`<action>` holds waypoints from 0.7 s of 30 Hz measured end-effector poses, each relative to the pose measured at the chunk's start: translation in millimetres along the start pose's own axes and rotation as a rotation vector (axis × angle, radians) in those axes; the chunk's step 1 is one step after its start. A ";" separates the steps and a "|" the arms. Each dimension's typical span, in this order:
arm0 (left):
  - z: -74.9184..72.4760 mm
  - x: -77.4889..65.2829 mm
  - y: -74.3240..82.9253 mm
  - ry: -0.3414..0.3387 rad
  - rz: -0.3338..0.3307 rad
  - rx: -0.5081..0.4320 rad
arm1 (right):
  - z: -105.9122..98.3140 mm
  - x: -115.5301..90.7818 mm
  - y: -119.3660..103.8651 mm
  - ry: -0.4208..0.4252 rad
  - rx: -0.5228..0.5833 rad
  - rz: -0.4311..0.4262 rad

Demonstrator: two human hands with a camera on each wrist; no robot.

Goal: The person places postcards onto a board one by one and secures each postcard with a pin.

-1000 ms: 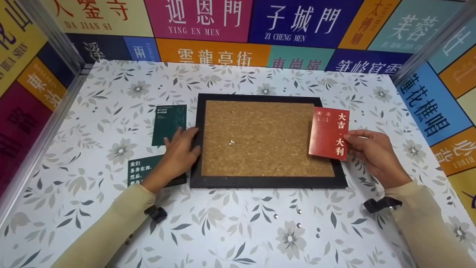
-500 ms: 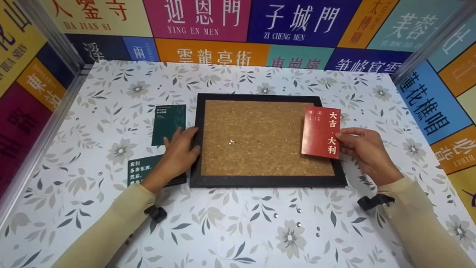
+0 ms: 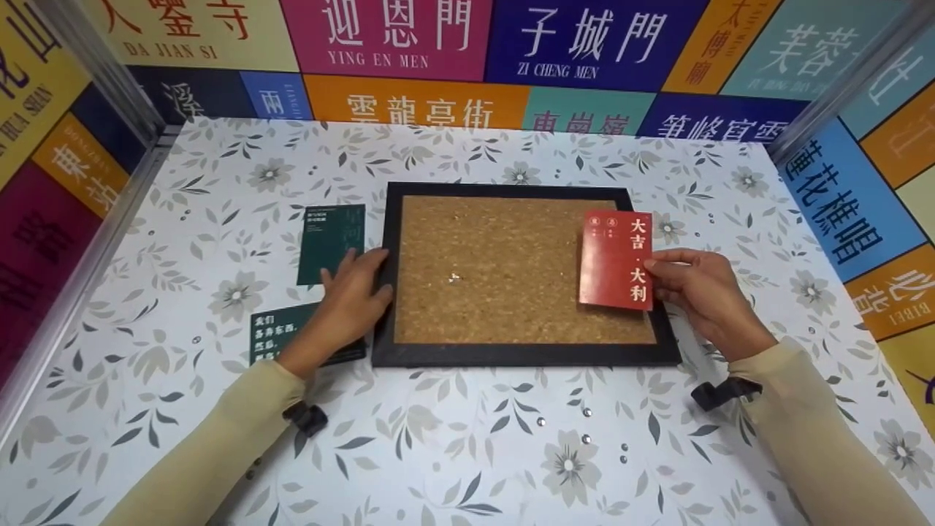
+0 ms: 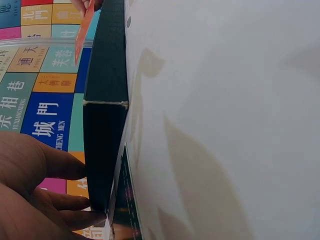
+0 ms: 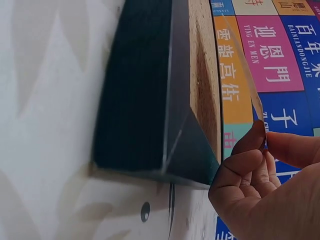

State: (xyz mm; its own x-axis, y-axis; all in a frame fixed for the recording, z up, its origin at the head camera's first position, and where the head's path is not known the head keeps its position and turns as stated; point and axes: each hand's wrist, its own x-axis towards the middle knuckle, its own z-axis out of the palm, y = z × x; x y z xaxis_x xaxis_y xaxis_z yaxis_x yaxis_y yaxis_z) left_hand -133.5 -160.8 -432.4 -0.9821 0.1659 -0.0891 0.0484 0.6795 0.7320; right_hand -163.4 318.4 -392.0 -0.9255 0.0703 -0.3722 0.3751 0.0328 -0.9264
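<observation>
Pinching the red card (image 3: 613, 261) by its right edge with the right hand (image 3: 697, 288), holding it up over the right part of the cork (image 3: 482, 270). Shifted left within the last second, from the right border of the black frame (image 3: 526, 356) to mostly above cork: probably better placed over the board now, though not laid flat. Unmoved: the left hand (image 3: 343, 299), fingers loosely spread against the frame's left side, beside two green cards (image 3: 329, 237).
</observation>
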 end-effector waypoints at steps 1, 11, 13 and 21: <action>-0.2 -0.1 0.1 0.000 0.001 0.001 | 1.0 0.2 -0.2 -0.002 0.001 -0.004; -0.5 -0.8 0.1 0.015 0.011 0.007 | 14.1 2.5 -1.6 -0.037 0.051 -0.049; -0.7 -1.1 0.0 0.015 0.011 0.009 | 16.3 3.5 -2.1 -0.038 0.042 -0.047; 0.0 -1.1 1.8 0.016 0.017 0.001 | 22.2 8.5 -3.8 -0.041 0.038 -0.043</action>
State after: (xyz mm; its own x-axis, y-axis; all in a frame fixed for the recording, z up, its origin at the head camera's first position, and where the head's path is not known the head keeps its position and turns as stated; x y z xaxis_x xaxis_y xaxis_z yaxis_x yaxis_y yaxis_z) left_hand -132.4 -159.7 -431.0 -0.9839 0.1659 -0.0658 0.0652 0.6772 0.7329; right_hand -173.9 296.7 -393.0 -0.9424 0.0289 -0.3333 0.3333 -0.0033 -0.9428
